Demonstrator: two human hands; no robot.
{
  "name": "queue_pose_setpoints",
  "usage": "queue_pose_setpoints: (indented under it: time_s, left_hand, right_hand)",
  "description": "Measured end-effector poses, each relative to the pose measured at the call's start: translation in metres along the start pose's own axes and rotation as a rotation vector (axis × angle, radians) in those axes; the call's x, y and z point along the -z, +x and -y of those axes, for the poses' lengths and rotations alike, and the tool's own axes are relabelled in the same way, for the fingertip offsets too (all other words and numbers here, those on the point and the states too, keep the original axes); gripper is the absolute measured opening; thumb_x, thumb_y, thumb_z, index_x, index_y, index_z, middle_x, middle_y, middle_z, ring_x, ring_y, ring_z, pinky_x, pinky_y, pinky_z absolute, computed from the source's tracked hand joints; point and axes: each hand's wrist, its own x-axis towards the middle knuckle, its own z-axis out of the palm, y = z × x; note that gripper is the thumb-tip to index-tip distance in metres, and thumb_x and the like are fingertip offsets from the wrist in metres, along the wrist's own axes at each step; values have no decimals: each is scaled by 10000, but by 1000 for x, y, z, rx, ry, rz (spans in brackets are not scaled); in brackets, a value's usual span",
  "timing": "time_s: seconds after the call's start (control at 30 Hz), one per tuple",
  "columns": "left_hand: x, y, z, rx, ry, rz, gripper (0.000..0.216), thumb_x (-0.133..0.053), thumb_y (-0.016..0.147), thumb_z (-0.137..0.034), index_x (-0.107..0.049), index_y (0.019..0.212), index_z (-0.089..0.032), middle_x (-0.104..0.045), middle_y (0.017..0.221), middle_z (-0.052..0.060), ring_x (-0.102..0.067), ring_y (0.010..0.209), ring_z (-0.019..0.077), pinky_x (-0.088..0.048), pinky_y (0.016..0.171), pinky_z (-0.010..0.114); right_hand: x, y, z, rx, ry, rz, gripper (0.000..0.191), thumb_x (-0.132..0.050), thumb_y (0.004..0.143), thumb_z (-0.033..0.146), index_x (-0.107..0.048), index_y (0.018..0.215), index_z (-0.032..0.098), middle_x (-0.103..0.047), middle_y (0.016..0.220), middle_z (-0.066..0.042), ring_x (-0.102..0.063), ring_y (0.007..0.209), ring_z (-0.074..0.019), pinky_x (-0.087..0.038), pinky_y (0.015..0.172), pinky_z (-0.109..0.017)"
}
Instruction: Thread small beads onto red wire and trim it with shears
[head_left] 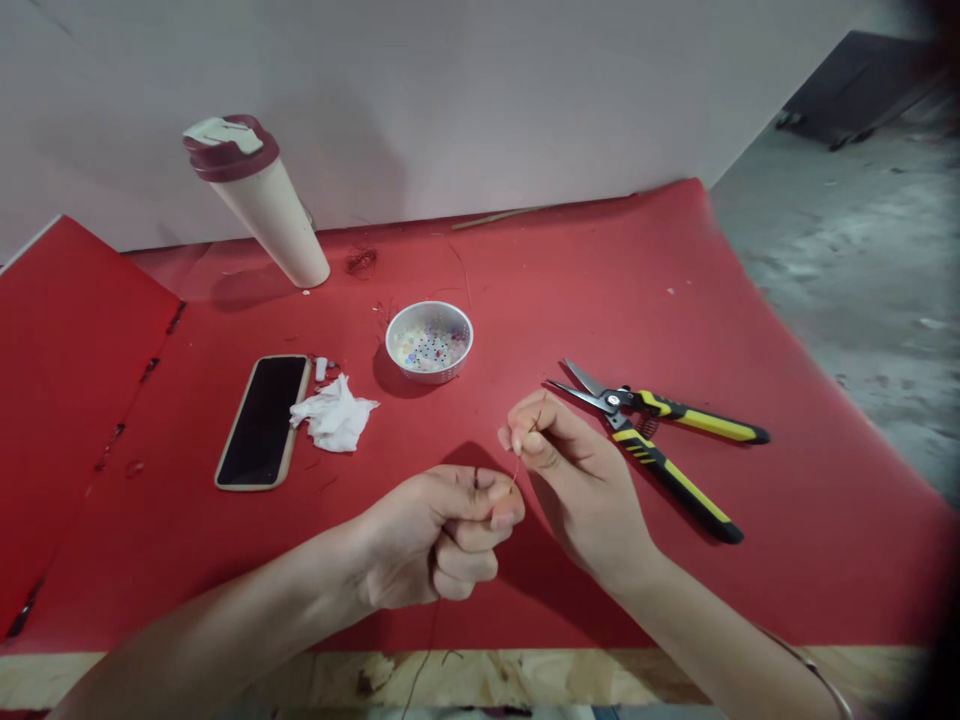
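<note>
My left hand (442,535) is closed in a fist, thumb and forefinger pinching a thin dark thread (515,470) whose tail hangs down past the table's front edge. My right hand (570,460) pinches the upper end of the same thread between thumb and fingertips, just above the left hand. Both hands hover over the red cloth (750,300) near the table's front. A small white bowl of mixed beads (429,341) sits behind the hands.
Yellow-and-black snips (660,440) lie open to the right of my right hand. A phone (264,420) lies face up at the left beside a crumpled white tissue (334,413). A cream tumbler with a maroon lid (259,195) stands at the back left.
</note>
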Motion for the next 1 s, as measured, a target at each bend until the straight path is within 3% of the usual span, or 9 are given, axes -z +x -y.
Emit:
queue_pose_setpoints:
  time_s: [0.27, 0.43, 0.6, 0.8, 1.0]
  left_hand:
    - [2, -2, -3, -142, 20, -24, 141, -448, 794, -136, -474, 657, -162, -155, 471, -100, -68, 340, 24, -102, 294, 125]
    - [4, 1, -3, -163, 46, -52, 149, -435, 800, -140, -465, 656, -162, -148, 475, -100, -63, 346, 24, -106, 298, 122]
    - [10, 0, -4, -221, 92, -99, 170, -451, 811, -165, -449, 641, -163, -143, 471, -101, -64, 347, 23, -101, 304, 122]
    - [14, -1, 0, -230, 113, -158, 181, -471, 825, -214, -450, 654, -160, -143, 478, -100, -82, 376, 29, -102, 333, 125]
    - [11, -5, -4, -202, 145, -72, 228, -462, 852, -276, -473, 660, -152, -135, 456, -105, -75, 369, 32, -105, 335, 142]
  right_hand:
    - [-3, 2, 3, -22, 47, -154, 147, -523, 869, 265, -532, 726, 234, -389, 745, 10, -380, 708, -137, -368, 741, -291]
    - [0, 4, 2, -196, 257, -151, 129, -571, 838, 275, -553, 717, 232, -403, 732, 4, -395, 706, -136, -394, 698, -266]
    - [7, 14, -2, -309, 425, -175, 177, -614, 800, 248, -548, 643, 202, -406, 735, 13, -421, 702, -115, -411, 753, -264]
    - [8, 19, -2, -266, 467, -16, 187, -536, 854, 328, -572, 706, 220, -412, 732, 13, -411, 681, -120, -419, 763, -294]
    - [7, 16, -3, -204, 375, 40, 159, -591, 819, 350, -576, 726, 222, -466, 722, 6, -447, 695, -129, -424, 715, -293]
